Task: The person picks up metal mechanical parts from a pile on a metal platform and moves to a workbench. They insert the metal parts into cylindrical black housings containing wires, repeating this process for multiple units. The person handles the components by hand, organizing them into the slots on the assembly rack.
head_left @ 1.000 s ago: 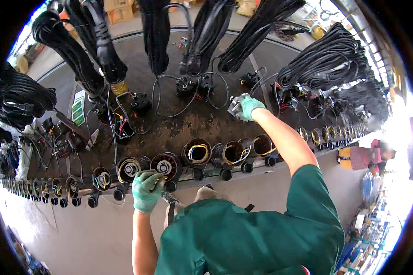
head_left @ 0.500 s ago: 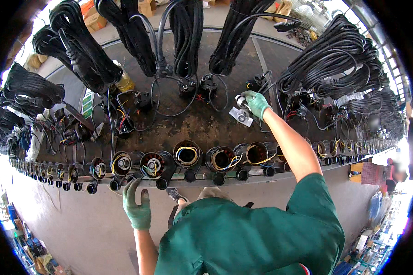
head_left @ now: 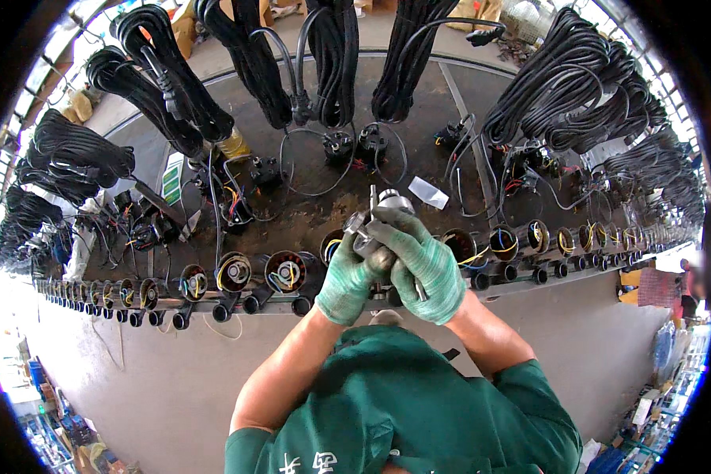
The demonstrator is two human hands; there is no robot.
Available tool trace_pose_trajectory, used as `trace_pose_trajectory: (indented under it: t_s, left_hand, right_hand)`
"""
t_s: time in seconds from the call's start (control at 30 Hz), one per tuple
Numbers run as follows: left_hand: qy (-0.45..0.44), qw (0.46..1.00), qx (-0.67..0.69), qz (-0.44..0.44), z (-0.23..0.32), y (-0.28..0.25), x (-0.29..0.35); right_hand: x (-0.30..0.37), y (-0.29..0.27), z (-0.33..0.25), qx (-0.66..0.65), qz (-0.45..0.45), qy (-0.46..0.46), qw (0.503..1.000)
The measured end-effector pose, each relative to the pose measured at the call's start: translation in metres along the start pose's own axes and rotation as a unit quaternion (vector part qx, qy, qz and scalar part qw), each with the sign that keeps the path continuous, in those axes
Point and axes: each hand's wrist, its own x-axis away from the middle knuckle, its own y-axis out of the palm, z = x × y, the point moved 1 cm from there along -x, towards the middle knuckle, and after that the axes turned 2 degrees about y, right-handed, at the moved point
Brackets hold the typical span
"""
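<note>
Workbench (head_left: 304, 220) surface dark, scuffed and brown-patched toward the middle; a lighter strip (head_left: 468, 134) crosses it right of centre. Its edges appear bowed in the fisheye view. Silver metal parts (head_left: 393, 201) are in both gloved hands, over the bench's near edge; whether they are joined cannot be told. Left hand (head_left: 347, 278): fingers curled, gripping a rounded metal piece. Right hand (head_left: 426, 267): thumb and fingers closed round metal just beside it; exact contact hidden by the glove.

White slip (head_left: 429, 192) lies flat beyond the right hand. Black cylindrical housings (head_left: 286, 272) with coloured wires line the near edge to both sides. Looped black cable bundles (head_left: 333, 71) range along the far side; grey leads run among small black fittings (head_left: 338, 148) on the surface. Green-and-white card (head_left: 171, 185) and yellow container (head_left: 235, 146) at left.

Room: pale grey floor (head_left: 166, 367); cartons (head_left: 183, 35) beyond the bench; loaded shelving (head_left: 648, 411) at lower right. Another person (head_left: 660, 286), partly blurred, near the right rim.
</note>
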Motion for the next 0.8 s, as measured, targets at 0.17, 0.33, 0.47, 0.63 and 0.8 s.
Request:
trace_pose_trajectory:
  t_s: [0.17, 0.33, 0.47, 0.63, 0.8]
  left_hand:
    - [0.045, 0.999, 0.021, -0.019, -0.003, -0.028, 0.020]
    - [-0.002, 0.997, -0.064, -0.041, 0.024, -0.030, 0.029]
    - [0.072, 0.947, -0.311, -0.031, 0.054, -0.010, 0.024]
    - [0.017, 0.884, -0.466, -0.031, 0.086, 0.006, 0.033]
    - [-0.020, 0.930, -0.363, -0.055, 0.055, 0.000, 0.034]
  right_hand:
    - [0.002, -0.007, -0.013, 0.036, -0.117, -0.004, 0.992]
    - [-0.007, -0.025, -0.014, -0.065, -0.094, -0.006, 0.993]
    - [-0.018, -0.038, -0.020, -0.225, -0.051, 0.100, 0.968]
    - [-0.021, -0.057, -0.035, -0.237, -0.032, 0.144, 0.960]
    - [-0.010, -0.051, -0.030, -0.219, -0.001, 0.166, 0.962]
